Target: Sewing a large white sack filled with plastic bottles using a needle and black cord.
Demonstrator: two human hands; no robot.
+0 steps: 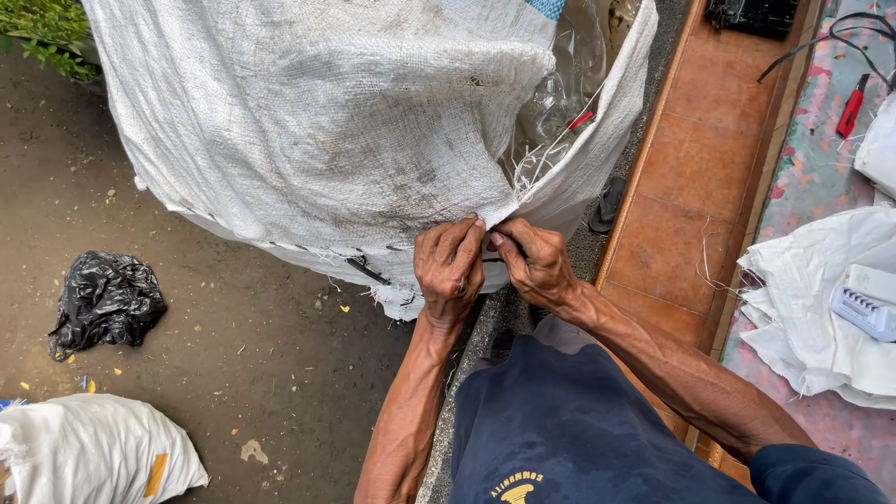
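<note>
A big white woven sack (327,121) fills the upper middle of the head view, its open seam showing clear plastic bottles (569,65) inside. My left hand (450,266) pinches the sack's lower edge where the two flaps meet. My right hand (534,261) grips the same edge right beside it, fingertips almost touching the left hand's. Frayed white threads (532,163) hang from the seam just above both hands. A dark cord or tie (366,271) runs along the stitched edge to the left of my left hand.
A crumpled black plastic bag (105,301) lies on the dirt ground at left. Another filled white sack (89,448) sits at the lower left. At right are orange tiles (695,168), a dark sandal (609,203), folded white sacking (812,308), a red-handled tool (850,107).
</note>
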